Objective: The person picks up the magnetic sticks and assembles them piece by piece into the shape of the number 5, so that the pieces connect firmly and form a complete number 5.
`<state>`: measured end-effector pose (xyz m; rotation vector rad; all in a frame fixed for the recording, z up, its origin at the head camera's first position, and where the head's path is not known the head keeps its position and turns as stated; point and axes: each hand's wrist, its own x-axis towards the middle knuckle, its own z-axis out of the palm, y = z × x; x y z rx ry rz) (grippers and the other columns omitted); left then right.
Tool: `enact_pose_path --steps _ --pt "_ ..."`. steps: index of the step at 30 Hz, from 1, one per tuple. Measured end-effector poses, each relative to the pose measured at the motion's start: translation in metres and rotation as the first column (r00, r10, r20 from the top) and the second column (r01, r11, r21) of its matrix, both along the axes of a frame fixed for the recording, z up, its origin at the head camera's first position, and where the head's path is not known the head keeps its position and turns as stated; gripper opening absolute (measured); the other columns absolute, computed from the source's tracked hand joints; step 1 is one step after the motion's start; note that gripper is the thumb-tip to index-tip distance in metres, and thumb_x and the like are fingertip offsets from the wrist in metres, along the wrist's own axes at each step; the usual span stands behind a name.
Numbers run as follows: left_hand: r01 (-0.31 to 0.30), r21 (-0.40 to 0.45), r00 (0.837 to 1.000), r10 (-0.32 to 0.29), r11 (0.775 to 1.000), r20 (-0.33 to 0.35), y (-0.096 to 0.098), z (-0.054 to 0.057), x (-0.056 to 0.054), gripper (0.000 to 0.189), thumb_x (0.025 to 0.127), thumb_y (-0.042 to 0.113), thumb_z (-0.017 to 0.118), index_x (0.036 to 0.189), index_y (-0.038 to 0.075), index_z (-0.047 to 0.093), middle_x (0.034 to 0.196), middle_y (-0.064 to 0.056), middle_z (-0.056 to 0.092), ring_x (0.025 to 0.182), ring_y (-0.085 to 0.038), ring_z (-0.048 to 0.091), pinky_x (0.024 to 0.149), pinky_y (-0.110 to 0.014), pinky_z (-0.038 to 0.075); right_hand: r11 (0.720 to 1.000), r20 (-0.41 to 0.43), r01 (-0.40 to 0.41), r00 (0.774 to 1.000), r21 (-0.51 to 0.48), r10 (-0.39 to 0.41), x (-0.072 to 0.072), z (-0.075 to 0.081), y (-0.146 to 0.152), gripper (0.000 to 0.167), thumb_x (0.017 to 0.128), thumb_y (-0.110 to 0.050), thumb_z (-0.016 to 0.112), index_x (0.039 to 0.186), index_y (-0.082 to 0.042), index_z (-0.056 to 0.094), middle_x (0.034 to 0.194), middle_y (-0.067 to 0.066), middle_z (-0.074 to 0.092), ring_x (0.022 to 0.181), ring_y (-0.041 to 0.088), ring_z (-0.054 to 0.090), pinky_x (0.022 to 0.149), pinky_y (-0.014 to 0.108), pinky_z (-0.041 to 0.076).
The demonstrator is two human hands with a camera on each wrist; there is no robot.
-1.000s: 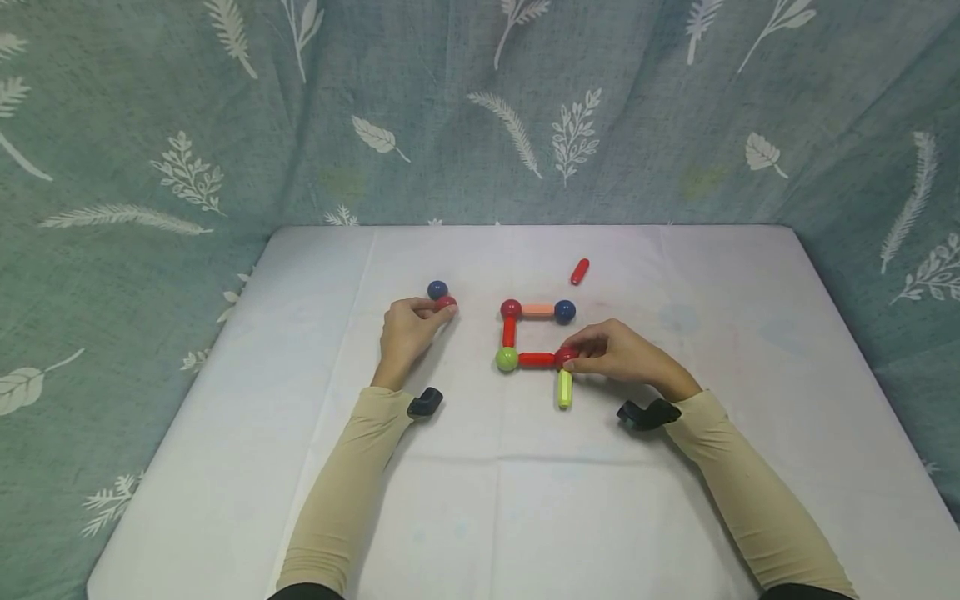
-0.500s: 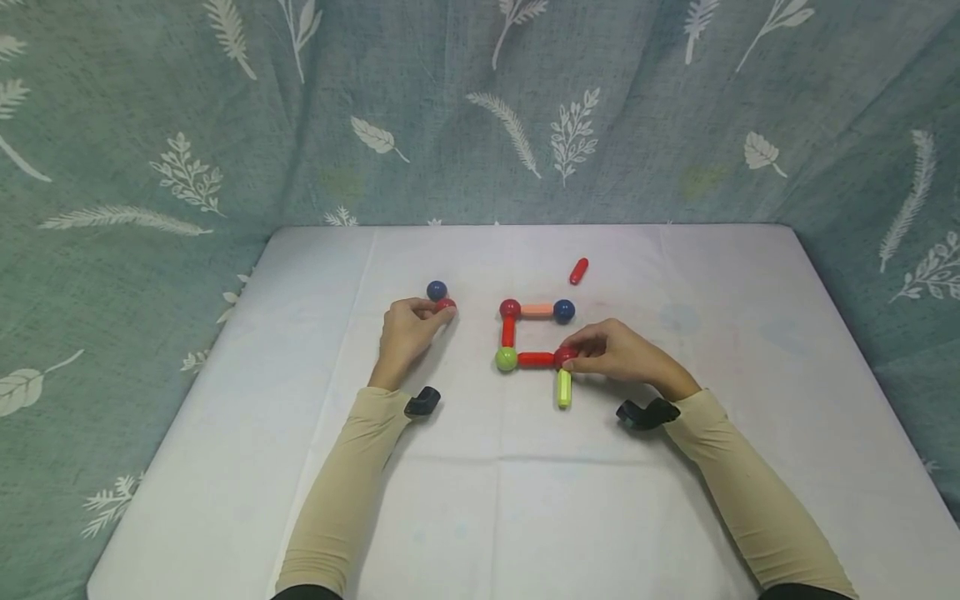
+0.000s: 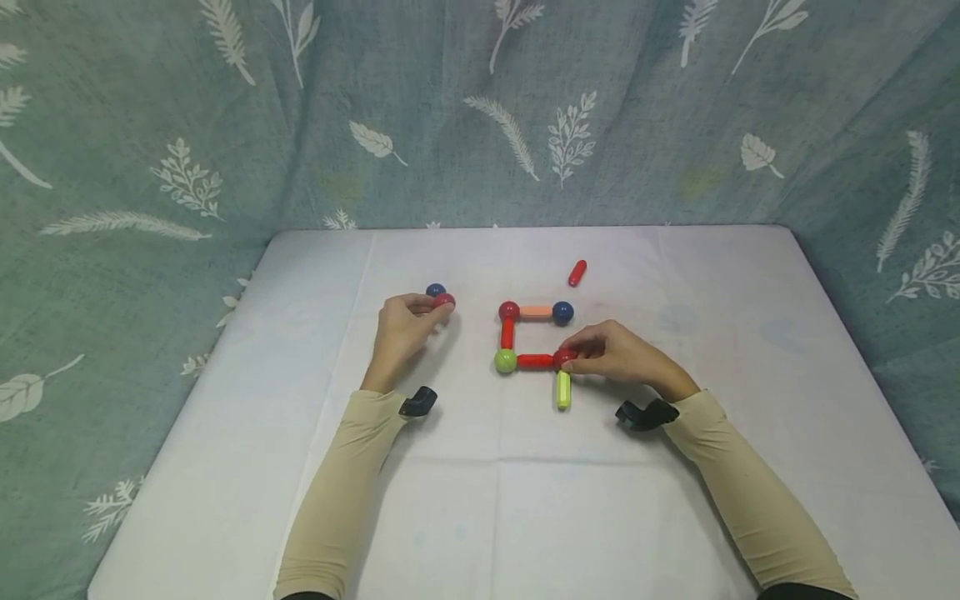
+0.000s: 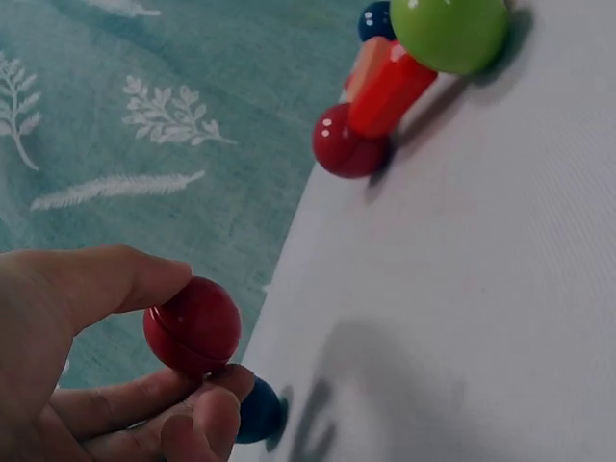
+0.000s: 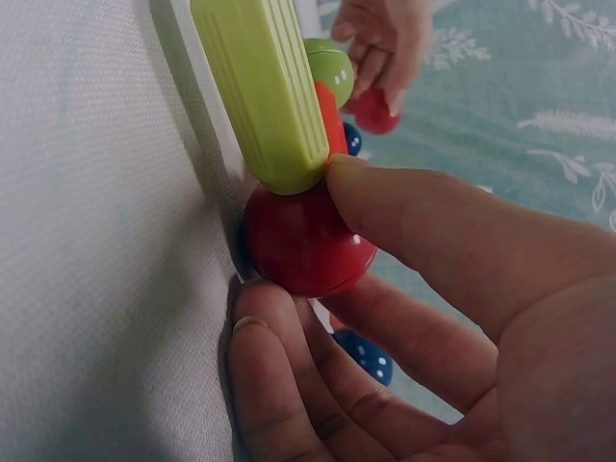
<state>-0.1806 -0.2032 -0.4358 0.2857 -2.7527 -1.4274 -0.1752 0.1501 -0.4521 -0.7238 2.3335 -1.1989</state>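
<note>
Between thumb and fingers, my left hand (image 3: 405, 333) pinches a red ball (image 4: 192, 327), raised a little off the table. Just behind it a blue ball (image 3: 435, 290) sits on the cloth, partly covered by the red one. My right hand (image 3: 622, 358) pinches another red ball (image 5: 308, 241) at the end of a joined shape. From that ball a yellow-green stick (image 3: 563, 390) points toward me, and a red stick (image 3: 535, 361) runs left to a green ball (image 3: 506, 361). A second upright red stick (image 3: 507, 333) joins the green ball to a red corner ball (image 3: 509, 311).
An orange stick (image 3: 536, 312) links the corner ball to a blue end ball (image 3: 562, 312). One loose red stick (image 3: 577, 273) lies farther back. White cloth covers the table (image 3: 450, 517); a leaf-patterned green curtain (image 3: 420, 100) hangs behind and at the sides.
My left hand has lifted the red ball slightly, and it now covers more of the blue ball behind. The right hand and the joined shape have stayed in place.
</note>
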Motion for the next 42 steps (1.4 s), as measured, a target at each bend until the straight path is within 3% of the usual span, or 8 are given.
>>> enact_pose_path --steps 6,12,15,21,27,32,42 --pt "0.022 0.063 1.0 -0.021 0.998 -0.017 0.005 0.01 0.003 0.047 0.088 0.041 0.081 0.118 0.005 0.074 0.112 -0.015 0.077 0.097 -0.024 0.072 0.073 -0.026 0.053 1.0 0.002 0.004 1.0 0.015 -0.004 -0.001 -0.001 0.001 0.03 0.09 -0.019 0.081 0.116 -0.005 0.076 0.102 0.009 0.075 0.083 0.017 0.061 0.073 0.023 0.051" --pt "0.055 0.122 0.998 -0.056 0.991 0.011 0.013 0.024 0.011 0.05 0.087 0.045 0.081 0.121 0.009 0.073 0.118 -0.012 0.075 0.111 -0.025 0.071 0.092 -0.037 0.055 1.0 -0.008 0.0 1.0 0.009 0.0 -0.001 -0.003 0.001 0.028 0.09 -0.019 0.081 0.115 -0.007 0.077 0.102 0.007 0.076 0.082 0.015 0.062 0.073 0.022 0.051" --pt "0.065 0.125 0.997 -0.07 0.99 0.032 0.018 0.03 0.018 0.052 0.086 0.048 0.081 0.122 0.012 0.073 0.119 -0.009 0.075 0.115 -0.025 0.068 0.095 -0.042 0.055 1.0 -0.009 -0.005 1.0 0.006 0.005 -0.001 -0.004 0.0 0.027 0.09 -0.019 0.081 0.115 -0.008 0.077 0.101 0.006 0.076 0.081 0.014 0.061 0.071 0.023 0.051" --pt "0.137 0.08 0.99 -0.138 0.987 0.009 0.028 0.036 0.029 0.051 0.086 0.051 0.08 0.122 0.015 0.073 0.119 -0.003 0.074 0.115 -0.023 0.064 0.092 -0.043 0.054 1.0 -0.004 -0.006 1.0 0.009 0.007 -0.002 -0.004 0.0 0.028 0.091 -0.018 0.081 0.116 -0.007 0.077 0.104 0.008 0.076 0.084 0.018 0.061 0.074 0.023 0.051" --pt "0.219 0.04 0.975 -0.218 0.975 -0.031 0.039 0.034 0.038 0.043 0.089 0.045 0.079 0.12 0.016 0.074 0.115 -0.002 0.074 0.105 -0.021 0.066 0.081 -0.036 0.052 1.0 -0.021 -0.02 1.0 -0.002 0.02 -0.002 -0.003 0.001 0.026 0.091 -0.017 0.08 0.115 -0.007 0.078 0.103 0.008 0.076 0.084 0.018 0.061 0.076 0.023 0.052" --pt "0.274 0.037 0.961 -0.272 0.961 -0.045 0.049 0.03 0.045 0.039 0.089 0.04 0.079 0.119 0.016 0.075 0.109 -0.003 0.076 0.097 -0.019 0.068 0.082 -0.034 0.047 1.0 -0.015 -0.02 1.0 -0.001 0.02 -0.002 -0.002 0.001 0.026 0.091 -0.017 0.08 0.115 -0.006 0.077 0.103 0.008 0.076 0.084 0.018 0.06 0.075 0.023 0.051" --pt "0.363 0.029 0.932 -0.363 0.931 -0.005 0.07 0.025 0.06 0.039 0.085 0.041 0.082 0.115 0.017 0.077 0.095 0.0 0.075 0.086 -0.015 0.064 0.069 -0.03 0.045 1.0 -0.018 -0.015 1.0 0.007 0.015 -0.002 -0.002 0.001 0.028 0.09 -0.018 0.081 0.115 -0.006 0.077 0.103 0.008 0.076 0.085 0.019 0.061 0.077 0.024 0.052"
